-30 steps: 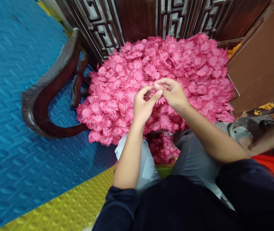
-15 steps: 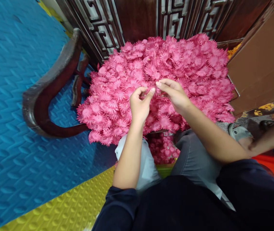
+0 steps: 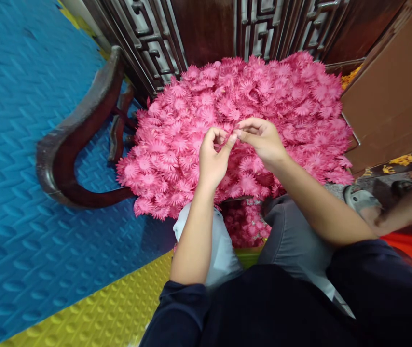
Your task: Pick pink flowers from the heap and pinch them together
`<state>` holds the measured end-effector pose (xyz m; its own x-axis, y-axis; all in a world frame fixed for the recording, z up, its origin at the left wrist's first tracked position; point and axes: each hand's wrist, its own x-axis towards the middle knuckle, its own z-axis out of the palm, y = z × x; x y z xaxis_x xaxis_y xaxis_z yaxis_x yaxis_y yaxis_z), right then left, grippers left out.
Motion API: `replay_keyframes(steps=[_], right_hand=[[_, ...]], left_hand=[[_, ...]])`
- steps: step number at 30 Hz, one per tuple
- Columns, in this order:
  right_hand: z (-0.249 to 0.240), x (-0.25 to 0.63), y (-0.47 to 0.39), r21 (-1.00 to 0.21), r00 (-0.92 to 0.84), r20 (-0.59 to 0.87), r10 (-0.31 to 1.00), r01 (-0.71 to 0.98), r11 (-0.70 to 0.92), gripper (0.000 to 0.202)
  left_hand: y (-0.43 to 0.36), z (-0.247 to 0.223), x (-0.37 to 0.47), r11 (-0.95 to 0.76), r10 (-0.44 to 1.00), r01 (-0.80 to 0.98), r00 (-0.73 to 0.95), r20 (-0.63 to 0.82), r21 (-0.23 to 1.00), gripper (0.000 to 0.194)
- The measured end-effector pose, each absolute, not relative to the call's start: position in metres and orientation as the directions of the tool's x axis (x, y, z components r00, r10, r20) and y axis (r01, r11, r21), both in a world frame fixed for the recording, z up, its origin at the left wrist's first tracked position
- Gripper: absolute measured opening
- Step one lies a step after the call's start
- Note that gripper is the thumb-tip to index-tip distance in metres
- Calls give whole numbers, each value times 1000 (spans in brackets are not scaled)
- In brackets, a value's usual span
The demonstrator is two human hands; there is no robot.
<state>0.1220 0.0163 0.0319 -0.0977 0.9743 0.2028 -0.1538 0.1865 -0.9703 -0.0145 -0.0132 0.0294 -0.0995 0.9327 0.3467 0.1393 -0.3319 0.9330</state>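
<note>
The broad heap of spiky-petalled pink flowers (image 3: 177,144) runs from deep hot pink in its shaded gaps to pale pink at many centres. Left of the heap, the bright blue textured mat (image 3: 10,193) carries a woven-looking pattern of raised slanting bars; nearer the wearer than the heap, the yellow textured mat (image 3: 119,308) shows rows of raised oval bumps. Beside the heap's left edge, the curved wooden rail (image 3: 83,115) is dark reddish brown with greyish highlights. Behind the heap, the dark brown wooden fretwork (image 3: 155,43) forms angular interlocking key shapes against pale grey. Right of the heap, the flat panel (image 3: 390,96) is plain brown.
</note>
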Motion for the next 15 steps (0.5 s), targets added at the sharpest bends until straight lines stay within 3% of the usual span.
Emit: replay_keyframes(steps=[4,15], right_hand=[[32,122,16,-963,-93,252,963,-127,240,45],[32,121,14,-962,-83,271,959,-60,266,43]], left_hand=[[-11,28,-17,-308,922,196,-178,343,931,17],[-13,35,-18,-349,887,314,-194,420,883,36]])
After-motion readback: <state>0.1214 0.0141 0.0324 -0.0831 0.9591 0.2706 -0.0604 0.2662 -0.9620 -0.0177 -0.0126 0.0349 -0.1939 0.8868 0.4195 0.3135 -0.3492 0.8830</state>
